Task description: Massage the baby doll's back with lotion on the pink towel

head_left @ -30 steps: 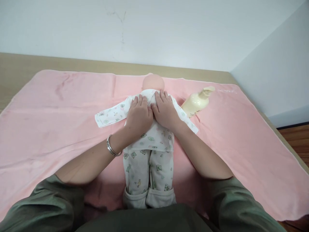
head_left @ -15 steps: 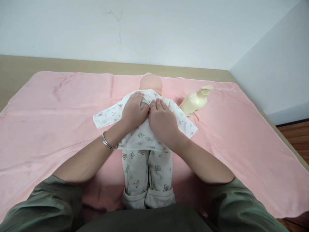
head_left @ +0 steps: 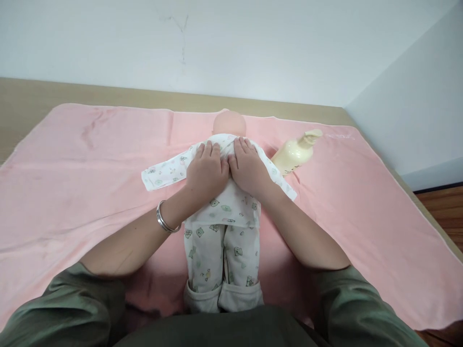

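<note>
Bottle (head_left: 293, 153): cream, opaque, contents can't be seen. Sits tilted just beside the doll's right-hand sleeve as viewed, pump end pointing away from the doll (head_left: 229, 124). Doll lies on the pink blanket (head_left: 90, 193), head at the far end, legs toward the wearer. Both forearms angle inward from either side of the doll, hands meeting over its upper torso. Left hand (head_left: 207, 171), bangle (head_left: 165, 218) at wrist: palm down, fingers extended, narrow gaps, flat on the shirt (head_left: 237, 207). Right hand (head_left: 249, 168): same, fingers close together. Thumbs meet mid-torso. Nothing visibly gripped.
</note>
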Demonstrator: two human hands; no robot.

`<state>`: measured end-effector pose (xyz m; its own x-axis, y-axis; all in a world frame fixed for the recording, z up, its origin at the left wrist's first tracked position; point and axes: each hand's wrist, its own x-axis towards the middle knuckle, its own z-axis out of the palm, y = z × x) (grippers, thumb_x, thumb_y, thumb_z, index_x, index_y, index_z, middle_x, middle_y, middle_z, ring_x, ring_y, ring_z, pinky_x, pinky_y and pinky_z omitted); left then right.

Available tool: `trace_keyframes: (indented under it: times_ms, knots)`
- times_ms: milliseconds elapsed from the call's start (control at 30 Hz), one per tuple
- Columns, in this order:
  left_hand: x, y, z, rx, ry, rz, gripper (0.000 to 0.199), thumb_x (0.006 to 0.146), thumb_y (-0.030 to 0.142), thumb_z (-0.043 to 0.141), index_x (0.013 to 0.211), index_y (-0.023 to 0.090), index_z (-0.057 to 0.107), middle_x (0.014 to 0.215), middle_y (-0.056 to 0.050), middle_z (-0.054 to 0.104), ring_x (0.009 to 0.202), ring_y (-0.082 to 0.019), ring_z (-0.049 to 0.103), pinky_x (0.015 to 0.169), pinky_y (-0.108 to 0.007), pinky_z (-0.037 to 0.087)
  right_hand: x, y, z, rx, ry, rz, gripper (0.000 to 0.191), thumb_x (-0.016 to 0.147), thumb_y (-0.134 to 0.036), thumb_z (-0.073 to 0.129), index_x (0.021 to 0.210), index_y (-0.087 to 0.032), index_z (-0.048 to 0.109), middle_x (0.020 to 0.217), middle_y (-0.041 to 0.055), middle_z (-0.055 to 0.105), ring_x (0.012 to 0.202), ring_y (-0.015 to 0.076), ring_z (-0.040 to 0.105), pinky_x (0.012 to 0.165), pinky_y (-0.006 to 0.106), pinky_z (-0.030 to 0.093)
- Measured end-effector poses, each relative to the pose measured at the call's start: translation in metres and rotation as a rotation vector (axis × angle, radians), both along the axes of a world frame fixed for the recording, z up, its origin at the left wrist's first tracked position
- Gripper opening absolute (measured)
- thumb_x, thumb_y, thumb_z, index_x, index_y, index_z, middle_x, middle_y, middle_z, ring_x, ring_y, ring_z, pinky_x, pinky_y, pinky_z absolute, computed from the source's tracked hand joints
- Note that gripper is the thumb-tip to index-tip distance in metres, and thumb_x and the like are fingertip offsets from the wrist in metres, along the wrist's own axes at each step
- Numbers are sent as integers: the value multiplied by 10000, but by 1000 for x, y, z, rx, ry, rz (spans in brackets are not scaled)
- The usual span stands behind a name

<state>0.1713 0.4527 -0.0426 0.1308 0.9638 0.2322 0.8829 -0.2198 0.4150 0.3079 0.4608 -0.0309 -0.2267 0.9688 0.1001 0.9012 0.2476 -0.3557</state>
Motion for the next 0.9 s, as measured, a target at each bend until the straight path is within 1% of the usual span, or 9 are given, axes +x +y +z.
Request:
trace_keyframes:
  times_ms: [100,233,333,433,500,600,700,767,900]
  knots:
    - [-7,16,-7,19,-60,-73,606,974,293,353,1472,-26,489,1573,-241,473,1516,-358,401,1289,-531,313,-7,-16,0,76,-49,1,589,1023,-239,317,1552,-2,422,1599,198,402,1546,329,329,1288,530,314]
    - [-10,26,-11,43,-83,-108,592,959,268,348,1439,-34,518,1535,-239,520,1474,-338,461,1294,-502,312,-11,-23,3,102,-83,28,552,1001,-186,339,1510,-47,503,1563,182,461,1525,321,374,1261,517,366]
    - [-5,13,-7,51,-42,-91,578,995,276,329,1455,-31,499,1548,-244,501,1500,-340,427,1299,-499,302,-4,-9,4,45,-32,19,576,1014,-241,329,1537,-38,458,1592,190,416,1535,336,346,1265,530,349]
    - [3,-6,-1,53,10,-85,565,1013,273,344,1477,-19,480,1578,-242,465,1529,-355,381,1296,-519,304,6,7,4,-10,2,20,609,1024,-261,307,1572,-7,382,1637,200,329,1564,331,283,1307,530,261]
    - [6,-12,2,61,18,-98,555,1011,263,362,1480,-7,484,1583,-230,465,1532,-352,380,1293,-527,312,8,11,5,-23,-3,22,608,1036,-260,285,1582,-3,360,1646,201,311,1571,324,267,1320,525,227]
    - [3,-6,4,26,-42,-98,548,994,253,377,1474,22,505,1580,-198,482,1522,-334,402,1287,-525,328,3,3,9,-41,-66,9,603,1055,-255,276,1599,1,325,1645,206,310,1569,339,266,1323,514,216]
    - [-5,11,0,-20,-107,-112,572,976,252,369,1473,0,500,1582,-201,478,1527,-329,392,1306,-504,294,-8,-15,14,-55,-155,-17,606,1060,-258,312,1607,1,311,1644,228,297,1562,384,265,1314,514,238]
    - [-9,20,-4,-7,-124,-129,582,973,258,353,1470,-9,496,1573,-206,488,1525,-326,395,1312,-500,280,-14,-25,16,-40,-203,-7,608,1050,-236,338,1607,6,309,1644,243,284,1565,398,249,1306,516,260]
    - [-9,23,-9,31,-119,-138,597,982,270,321,1475,-27,478,1571,-234,479,1522,-334,395,1301,-528,290,-12,-25,15,-16,-182,37,603,1027,-201,336,1598,-7,341,1638,226,310,1570,376,252,1296,524,285]
